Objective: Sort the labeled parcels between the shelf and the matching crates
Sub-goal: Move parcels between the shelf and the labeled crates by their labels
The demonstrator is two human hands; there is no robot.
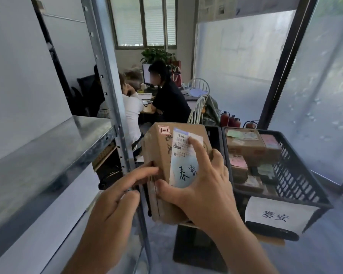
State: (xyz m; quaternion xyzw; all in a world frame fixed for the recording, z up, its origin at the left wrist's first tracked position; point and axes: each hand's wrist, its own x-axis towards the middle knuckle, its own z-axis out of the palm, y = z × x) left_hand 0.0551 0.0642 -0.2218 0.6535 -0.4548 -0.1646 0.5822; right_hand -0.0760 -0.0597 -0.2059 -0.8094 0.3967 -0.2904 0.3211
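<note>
I hold the labeled parcel (160, 167) in my right hand (204, 186), my left hand (115, 200) fingers straight against its side, between the metal shelf (48, 147) and black crate (297, 175). Behind, two people sit at a desk (190, 98) under a window (147, 20).

I count one cardboard parcel (162, 165) in my two hands, left hand (115, 202) and right hand (204, 186). There are two black crates: one (297, 175) with about six parcels inside, another (216, 139) mostly hidden. One metal shelf (53, 147), three red fire extinguishers (233, 120), two seated people (166, 95).
</note>
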